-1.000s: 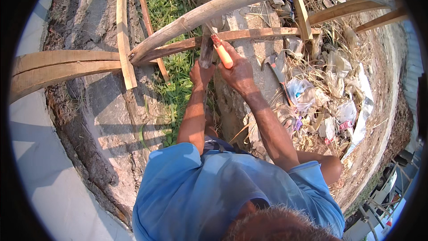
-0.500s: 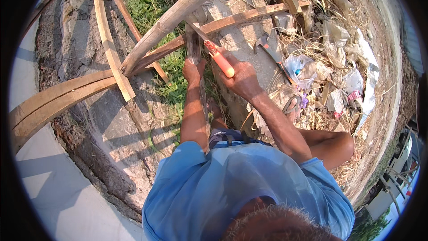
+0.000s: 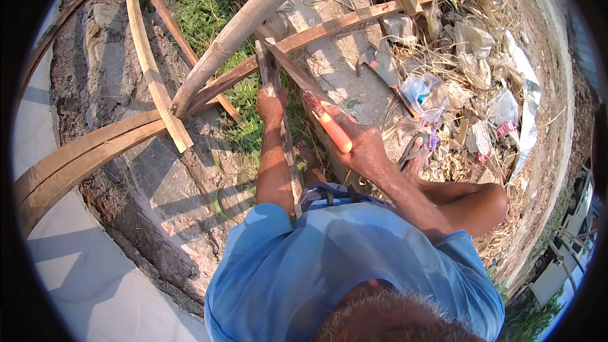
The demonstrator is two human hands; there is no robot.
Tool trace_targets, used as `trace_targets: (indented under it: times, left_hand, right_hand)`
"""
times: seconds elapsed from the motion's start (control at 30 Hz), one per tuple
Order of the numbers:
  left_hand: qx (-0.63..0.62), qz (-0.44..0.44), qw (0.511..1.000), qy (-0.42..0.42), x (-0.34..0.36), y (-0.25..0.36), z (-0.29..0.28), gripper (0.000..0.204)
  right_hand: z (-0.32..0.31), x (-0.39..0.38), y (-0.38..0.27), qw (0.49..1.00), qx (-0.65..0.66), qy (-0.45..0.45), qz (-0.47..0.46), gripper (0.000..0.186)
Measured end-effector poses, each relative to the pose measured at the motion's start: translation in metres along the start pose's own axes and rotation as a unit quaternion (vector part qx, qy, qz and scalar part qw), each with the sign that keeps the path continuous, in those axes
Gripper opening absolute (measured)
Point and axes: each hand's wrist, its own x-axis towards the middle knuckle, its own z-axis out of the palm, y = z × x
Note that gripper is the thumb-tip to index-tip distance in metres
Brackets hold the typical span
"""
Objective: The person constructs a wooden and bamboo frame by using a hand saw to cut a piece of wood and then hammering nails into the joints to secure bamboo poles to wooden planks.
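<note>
My left hand (image 3: pixel 272 104) grips an upright narrow wooden strip (image 3: pixel 268 66) that runs down past my left forearm. My right hand (image 3: pixel 361 152) is closed on the orange handle (image 3: pixel 329 128) of a saw-like blade (image 3: pixel 288 66), which slants up and left to meet the top of the strip. Both hands work just below a thick curved bamboo pole (image 3: pixel 253 19) and a flat wooden slat (image 3: pixel 342 23) of a bent frame. I wear a blue shirt and sit with my right knee (image 3: pixel 487 199) bent.
Curved bamboo strips (image 3: pixel 82 158) cross a rough stone kerb at the left. A hooked knife (image 3: pixel 380 66) lies on a concrete slab. Plastic litter (image 3: pixel 443 95) and dry straw cover the ground at the right. Grass (image 3: pixel 209 0) grows behind the frame.
My hands, the strip and the saw have come down and toward my body in the picture. The frame now sits higher and further left as my head has shifted.
</note>
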Motion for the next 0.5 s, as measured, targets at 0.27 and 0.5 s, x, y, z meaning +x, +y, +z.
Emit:
trace_targets:
  times: [0.27,0.5]
  left_hand:
    - [-0.04,0.038,0.998,-0.017,0.0,0.01,0.01,0.054]
    - [0.001,-0.025,1.0,-0.009,-0.001,0.006,-0.01,0.052]
  right_hand:
    - [0.035,0.099,0.032,0.997,0.005,0.076,-0.031,0.063]
    - [-0.036,-0.043,-0.001,0.999,0.043,0.003,-0.02,0.069]
